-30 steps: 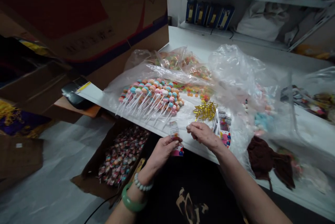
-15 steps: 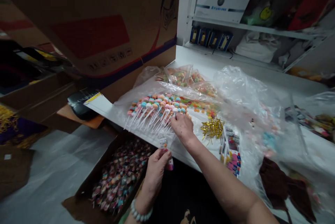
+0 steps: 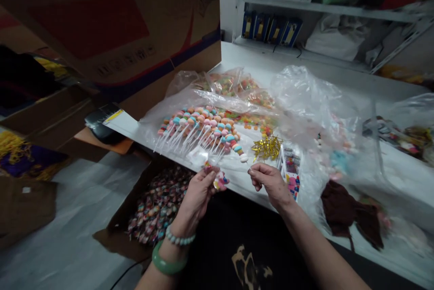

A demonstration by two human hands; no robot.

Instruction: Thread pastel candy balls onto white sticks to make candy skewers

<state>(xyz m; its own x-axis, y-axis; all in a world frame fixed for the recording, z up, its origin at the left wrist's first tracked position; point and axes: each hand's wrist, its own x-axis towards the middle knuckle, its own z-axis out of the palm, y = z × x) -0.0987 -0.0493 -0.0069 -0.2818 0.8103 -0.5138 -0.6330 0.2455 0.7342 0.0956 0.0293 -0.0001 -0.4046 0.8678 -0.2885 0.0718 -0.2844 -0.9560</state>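
My left hand point(image 3: 200, 187) is closed, thumb and fingers pinching a small clear bag point(image 3: 221, 181) with a pink and colourful print. To its right, my right hand point(image 3: 271, 182) pinches the end of a candy stick point(image 3: 238, 149), whose pastel beads point up and left, away from my fingers. A row of similar candy sticks point(image 3: 203, 120) lies on the table, white sticks toward me. Gold twist ties point(image 3: 267, 146) lie in a heap beyond my right hand. Beside that hand is a stack of printed bags point(image 3: 292, 170).
A box of wrapped sweets point(image 3: 156, 206) stands below the table edge at left. A large cardboard carton point(image 3: 135, 23) rises behind on the left. Plastic bags point(image 3: 301, 91) and a brown cloth point(image 3: 339, 204) cover the right side. Shelves point(image 3: 325, 9) stand at the back.
My right hand has moved right and toward me from the row, drawing out a candy stick. My left hand has risen slightly with the bag, whose print now shows more.
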